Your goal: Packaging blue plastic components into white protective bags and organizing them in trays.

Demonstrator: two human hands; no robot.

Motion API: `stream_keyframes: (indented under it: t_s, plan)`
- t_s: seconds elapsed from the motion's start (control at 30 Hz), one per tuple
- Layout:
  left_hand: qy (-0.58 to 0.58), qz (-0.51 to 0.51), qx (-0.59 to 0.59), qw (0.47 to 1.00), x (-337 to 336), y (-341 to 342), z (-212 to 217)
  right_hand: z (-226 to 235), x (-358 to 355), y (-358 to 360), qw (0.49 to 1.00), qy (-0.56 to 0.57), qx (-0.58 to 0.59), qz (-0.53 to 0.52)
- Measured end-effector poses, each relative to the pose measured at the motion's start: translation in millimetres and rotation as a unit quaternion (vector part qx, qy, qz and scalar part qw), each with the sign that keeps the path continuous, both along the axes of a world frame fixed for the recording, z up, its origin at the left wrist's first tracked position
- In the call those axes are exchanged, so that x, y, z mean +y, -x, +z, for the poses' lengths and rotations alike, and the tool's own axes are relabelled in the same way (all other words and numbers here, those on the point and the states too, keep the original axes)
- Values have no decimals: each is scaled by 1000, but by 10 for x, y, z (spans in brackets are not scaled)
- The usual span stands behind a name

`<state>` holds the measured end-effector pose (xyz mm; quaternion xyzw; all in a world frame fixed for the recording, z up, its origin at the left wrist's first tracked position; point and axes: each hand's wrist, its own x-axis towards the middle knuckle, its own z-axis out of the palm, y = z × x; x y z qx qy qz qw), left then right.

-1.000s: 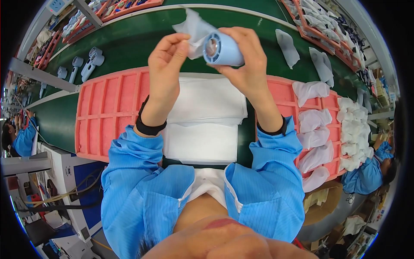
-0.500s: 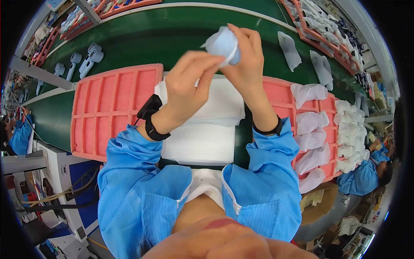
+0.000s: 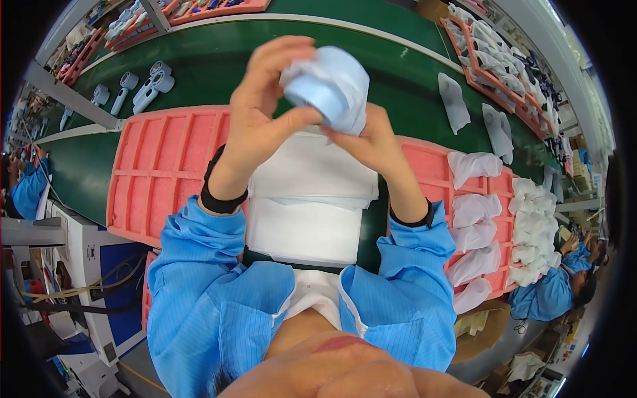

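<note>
Now | both hands [image 3: 265,119] [image 3: 368,142] | gripping rounded pale-blue part [image 3: 325,93] in crinkled white wrap

Both forearms raised toward twelve o'clock, wrists close together. Left hand [image 3: 269,109] at eleven o'clock, fingers curled, thumb pressed inward. Right hand [image 3: 368,142] at one o'clock, fingers closed in a grip.

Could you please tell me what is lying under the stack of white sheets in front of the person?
The stack of white sheets lies between two pink trays, on the green belt. Whatever is directly beneath the stack is covered.
</note>
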<state>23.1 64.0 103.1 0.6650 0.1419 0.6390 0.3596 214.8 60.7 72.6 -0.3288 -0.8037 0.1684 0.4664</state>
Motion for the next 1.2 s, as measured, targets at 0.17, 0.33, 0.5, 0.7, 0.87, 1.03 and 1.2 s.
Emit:
stream_keyframes:
  t_s: [0.17,0.33,0.5,0.7,0.87,1.03,1.2]
  plan:
    - [-3,177,44,983,31,-8,-119,-7,21,-7,957,-62,-81,-272]
    - [-137,247,76,956,-14,-171,-182,-3,-39,139,955,-110,-129,-242]
    - [-68,310,91,944,76,-19,-154,111,-114,54,982,129,39,-132]
    - [213,151,190,946,996,522,-278,-69,233,-312,934,356,15,-35]
    - [254,545,442,666,1816,1477,-703,-731,774,-1185,902,64,-229,-359]
    - [314,584,440,605,1939,2675,-1396,-495,747,-967,874,24,-233,-426]
    - [283,525,456,661,2136,2546,-1528,-454,672,-696,955,29,-139,-261]
